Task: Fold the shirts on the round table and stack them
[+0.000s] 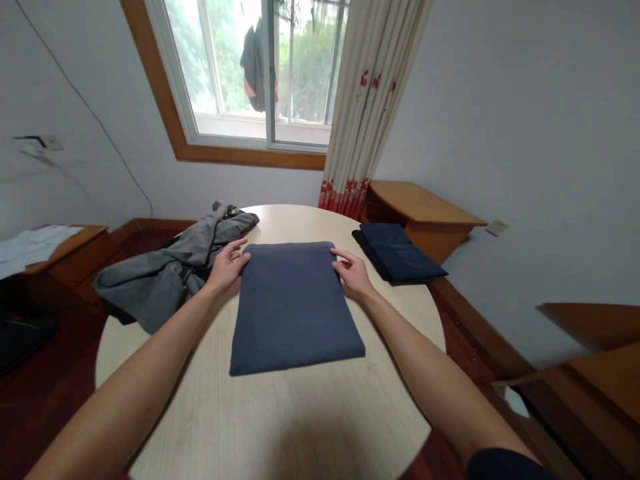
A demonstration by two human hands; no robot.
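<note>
Two forearms reach from the lower corners of the head view to one folded navy cloth, flat at centre on one round table. Left hand and right hand touch its upper corners, probably keeping that edge straight; whether they pinch, I cannot tell. Two folded dark pieces overlap at right; one crumpled grey heap lies left.

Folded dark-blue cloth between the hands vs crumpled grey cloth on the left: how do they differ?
Shape: the folded dark-blue cloth lies flat, roughly rectangular; the crumpled grey cloth is an irregular heap.
Position: blue is near mid-table, grey toward the left edge.
Shared: both lie on the round, pale wood-look table.
</note>
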